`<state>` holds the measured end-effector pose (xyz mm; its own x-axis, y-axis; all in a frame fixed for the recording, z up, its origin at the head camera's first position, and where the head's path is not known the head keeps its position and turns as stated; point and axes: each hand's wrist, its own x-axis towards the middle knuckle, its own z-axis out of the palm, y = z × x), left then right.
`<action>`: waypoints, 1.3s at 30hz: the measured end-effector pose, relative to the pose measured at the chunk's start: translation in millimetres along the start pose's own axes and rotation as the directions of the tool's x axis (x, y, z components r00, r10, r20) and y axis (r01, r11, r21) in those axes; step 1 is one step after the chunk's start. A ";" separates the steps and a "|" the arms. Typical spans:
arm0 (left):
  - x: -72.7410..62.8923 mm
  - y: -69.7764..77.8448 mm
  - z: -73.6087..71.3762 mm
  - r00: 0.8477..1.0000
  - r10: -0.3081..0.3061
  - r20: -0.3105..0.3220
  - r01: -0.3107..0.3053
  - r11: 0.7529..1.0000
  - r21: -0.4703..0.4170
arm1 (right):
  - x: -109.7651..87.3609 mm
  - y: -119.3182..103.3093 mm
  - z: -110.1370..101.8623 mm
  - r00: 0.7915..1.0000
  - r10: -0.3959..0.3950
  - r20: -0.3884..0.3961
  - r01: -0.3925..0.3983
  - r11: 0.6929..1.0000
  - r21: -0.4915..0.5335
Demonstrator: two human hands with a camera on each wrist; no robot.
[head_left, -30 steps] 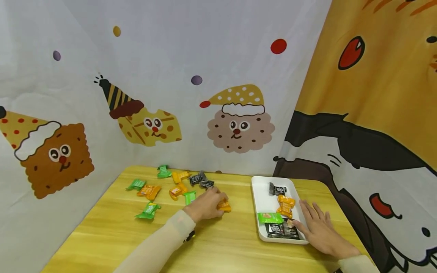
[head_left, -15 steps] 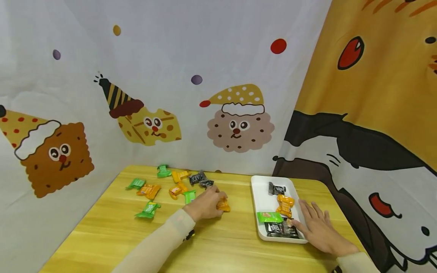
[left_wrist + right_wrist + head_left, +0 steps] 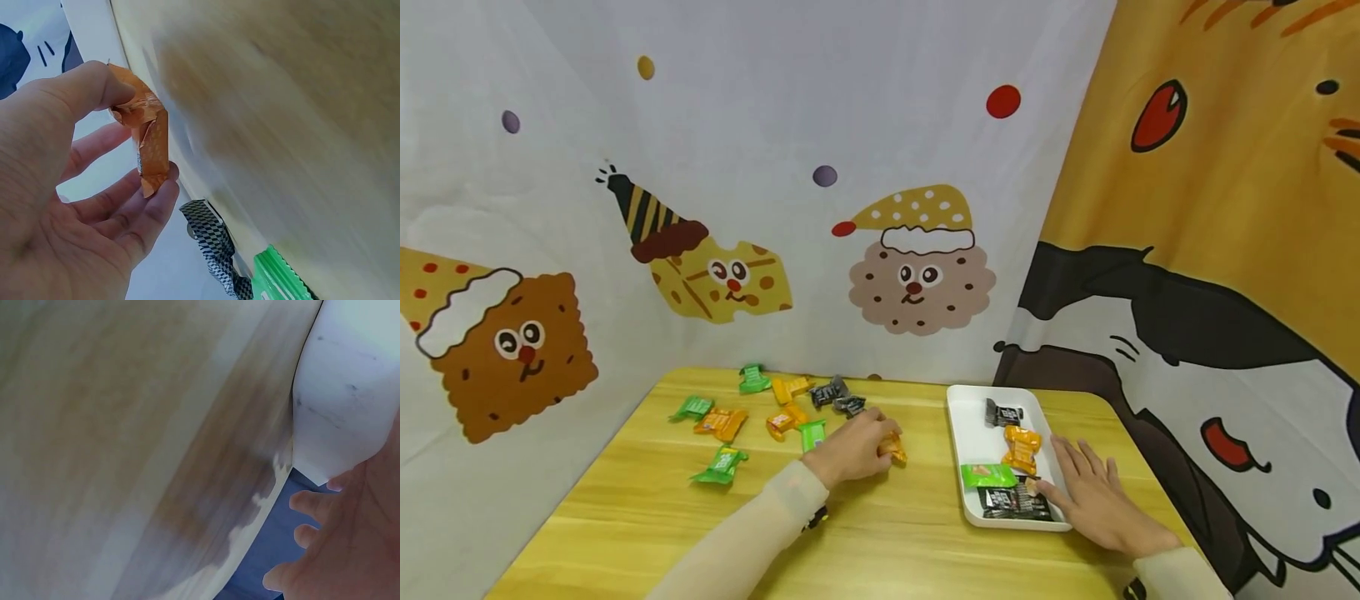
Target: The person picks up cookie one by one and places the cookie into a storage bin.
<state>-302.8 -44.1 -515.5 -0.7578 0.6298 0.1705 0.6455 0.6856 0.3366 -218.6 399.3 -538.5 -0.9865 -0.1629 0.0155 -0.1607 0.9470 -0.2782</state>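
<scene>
My left hand (image 3: 853, 448) pinches an orange-wrapped candy (image 3: 153, 140) between thumb and fingers, low over the middle of the table. Part of that candy is hidden behind the hand in the head view. My right hand (image 3: 1101, 500) lies at the right side of a white tray (image 3: 964, 421), fingers extended, thumb over the rim. Inside the tray are a small black packet (image 3: 1002, 413), an orange candy (image 3: 1022, 449), a green packet (image 3: 988, 476) and black packaging (image 3: 998, 502) at the near end. The right wrist view shows the tray's outer wall and my fingers beside it.
Left of my left hand lie several wrapped candies: black ones (image 3: 830, 392), orange ones (image 3: 721, 423) and green ones (image 3: 718, 465). A green packet (image 3: 812, 434) is close to the left wrist. A printed cloth (image 3: 760, 100) hangs behind the wooden table (image 3: 910, 550).
The head view has shifted slightly, so the scene sits a little further left. Both hands keep their places, the left with the orange candy.
</scene>
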 end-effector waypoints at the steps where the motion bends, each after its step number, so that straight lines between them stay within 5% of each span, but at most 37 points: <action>1: 0.3 0.5 0.1 1.000 0.005 -0.008 -0.005 1.000 -0.003 | 0.0 0.0 0.1 1.000 0.000 0.000 0.000 1.000 0.003; 19: 13.8 22.7 -1.3 0.996 0.039 -0.077 -0.039 0.999 0.000 | 2.5 2.0 1.2 1.000 0.005 0.026 -0.005 1.000 0.000; 39: 60.3 72.6 2.5 0.987 0.142 -0.075 -0.138 0.989 0.047 | 4.9 6.2 2.8 1.000 -0.012 0.020 0.012 1.000 0.008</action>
<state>-301.4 44.6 -483.2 -0.6637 0.6913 0.2858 0.7480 0.6082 0.2658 -224.3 403.5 -542.9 -0.9837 -0.1798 -0.0005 -0.1721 0.9427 -0.2860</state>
